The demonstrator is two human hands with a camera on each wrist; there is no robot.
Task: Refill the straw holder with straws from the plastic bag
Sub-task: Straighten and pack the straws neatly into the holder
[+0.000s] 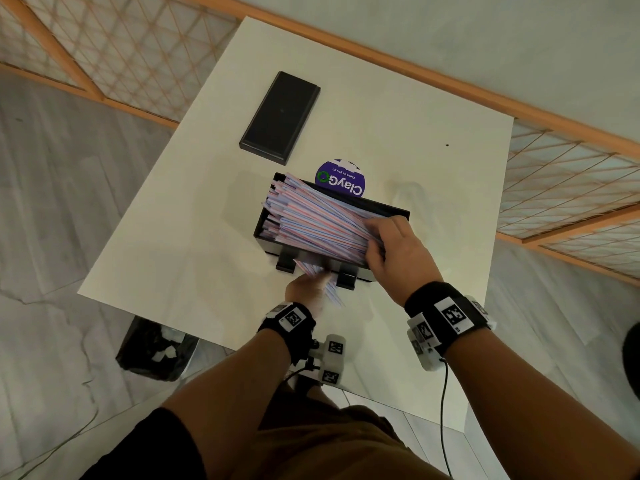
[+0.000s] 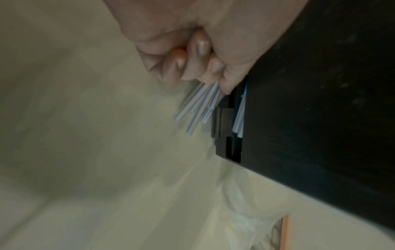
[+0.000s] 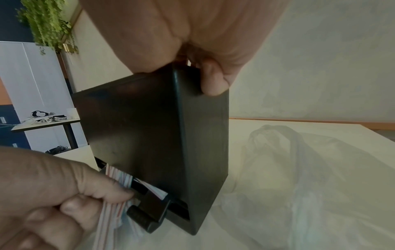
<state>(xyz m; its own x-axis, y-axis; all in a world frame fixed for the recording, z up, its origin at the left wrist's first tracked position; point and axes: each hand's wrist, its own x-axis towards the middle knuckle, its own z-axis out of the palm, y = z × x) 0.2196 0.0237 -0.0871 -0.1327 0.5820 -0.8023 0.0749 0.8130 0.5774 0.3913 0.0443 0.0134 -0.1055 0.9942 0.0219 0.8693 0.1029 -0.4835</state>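
Both hands work over a white table. Past the fingertips of the left hand, further across the table, lies a flat black lid. Between and just beyond the two hands stands the black straw holder, open at the top and packed with striped straws lying at a slant. A crumpled clear plastic bag lies on the table just right of the right hand, beside the holder; what it holds cannot be made out through the haze. The right hand sits on the holder's right end, fingers curled over the rim onto the straw ends, thumb on the outer wall. The left hand, at the holder's near bottom slot, has its fingers curled round a small bunch of straws poking out there. A round purple sticker shows just behind the holder.
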